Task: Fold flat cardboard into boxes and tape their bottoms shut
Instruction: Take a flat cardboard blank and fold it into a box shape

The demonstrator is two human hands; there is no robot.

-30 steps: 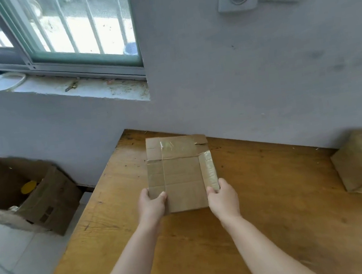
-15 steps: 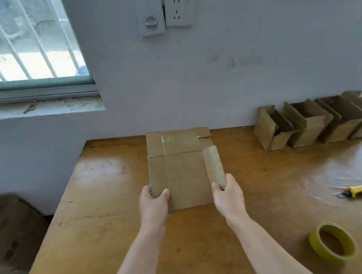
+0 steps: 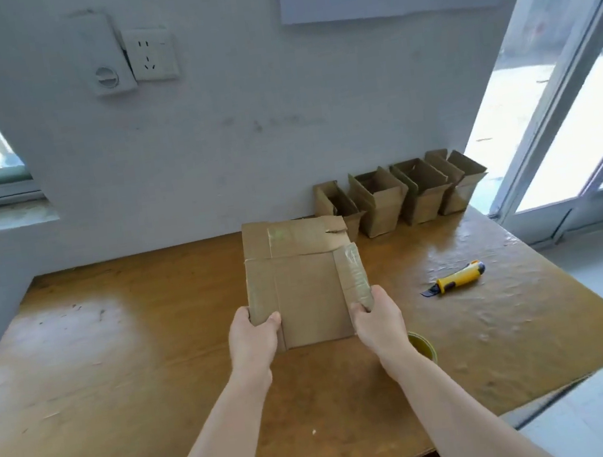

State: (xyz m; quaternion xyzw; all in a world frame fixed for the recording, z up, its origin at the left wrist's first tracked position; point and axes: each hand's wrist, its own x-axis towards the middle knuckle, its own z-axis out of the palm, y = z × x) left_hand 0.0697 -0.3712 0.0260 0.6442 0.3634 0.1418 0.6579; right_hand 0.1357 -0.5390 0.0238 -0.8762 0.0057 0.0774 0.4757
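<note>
Cardboard blank (image 3: 306,289), light and stiff, creased; left hand (image 3: 253,336) and right hand (image 3: 377,318) pinch its near corners, best grip there.

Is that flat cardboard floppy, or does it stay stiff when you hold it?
Probably fairly stiff: the flat cardboard stands straight though the left hand and right hand grip only its bottom corners. It likely bends easily along its creases. The shiny tape strips may feel slippery.
</note>
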